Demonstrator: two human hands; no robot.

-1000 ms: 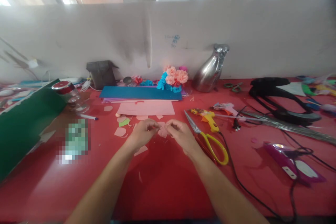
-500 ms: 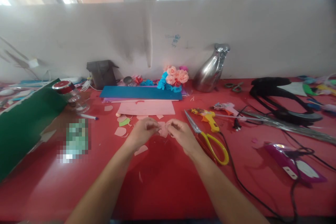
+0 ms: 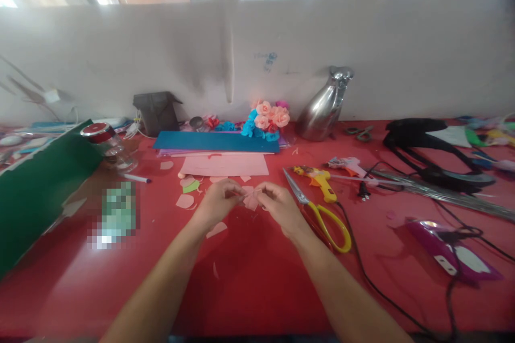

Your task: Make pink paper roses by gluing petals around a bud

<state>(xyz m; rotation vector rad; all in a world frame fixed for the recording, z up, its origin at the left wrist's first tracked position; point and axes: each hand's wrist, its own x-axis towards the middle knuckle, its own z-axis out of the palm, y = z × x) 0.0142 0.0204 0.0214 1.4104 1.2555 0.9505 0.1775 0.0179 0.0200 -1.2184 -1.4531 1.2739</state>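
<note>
Between my two hands is a small pink paper petal piece (image 3: 251,201), pinched at its edges over the red table. The fingers of my left hand (image 3: 222,202) are closed on its left side. My right hand (image 3: 278,204) grips the right side with thumb and fingers pressed together. Several cut pink paper petals (image 3: 185,201) and a green scrap (image 3: 191,187) lie to the left of my hands. Just behind them rests a pink paper sheet (image 3: 225,166). Yellow-handled scissors (image 3: 328,225) lie beside my right hand.
A yellow glue gun (image 3: 322,179) and a purple power strip (image 3: 454,252) with dark cords lie at right. Behind stand a steel jug (image 3: 324,107) and paper flowers (image 3: 271,116) by blue sheets (image 3: 213,141). A jar (image 3: 112,147) and green board (image 3: 44,187) are at left.
My fingers have shifted very slightly on the pink paper, and its upper edge looks a little different. Everything else stays in place.
</note>
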